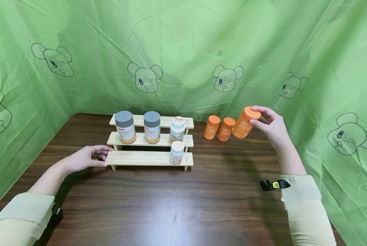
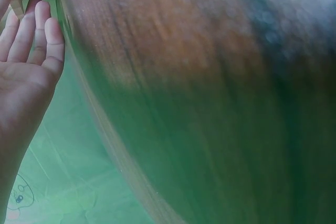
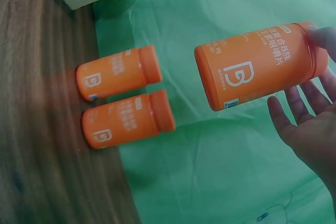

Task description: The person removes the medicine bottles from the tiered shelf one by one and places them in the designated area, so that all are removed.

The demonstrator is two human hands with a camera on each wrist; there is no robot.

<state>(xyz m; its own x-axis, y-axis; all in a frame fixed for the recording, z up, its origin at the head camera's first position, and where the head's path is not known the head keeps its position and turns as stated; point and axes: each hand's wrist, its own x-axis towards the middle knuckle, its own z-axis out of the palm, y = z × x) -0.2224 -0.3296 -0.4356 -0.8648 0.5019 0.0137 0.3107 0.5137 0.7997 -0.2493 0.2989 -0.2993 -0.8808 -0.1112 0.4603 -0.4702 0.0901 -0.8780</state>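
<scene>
My right hand (image 1: 271,126) grips an orange bottle (image 1: 244,124) by its cap, thumb on one side and fingers on the other. The bottle is tilted and raised above the table in the right wrist view. Two like orange bottles (image 3: 118,73) stand upright side by side, just left of it in the head view. My left hand (image 1: 86,158) holds the left end of a three-step wooden rack (image 1: 140,159), thumb at the lowest step's front corner, fingers behind. In the left wrist view its fingers (image 2: 39,38) reach the wood, partly hidden by it.
On the middle step stand two grey-lidded jars (image 1: 125,128) and a white bottle (image 1: 177,128). A smaller white bottle (image 1: 177,153) sits at the lowest step's right end. Dark wooden table (image 1: 171,205) surrounds the rack; a green curtain (image 1: 183,41) hangs behind and at both sides.
</scene>
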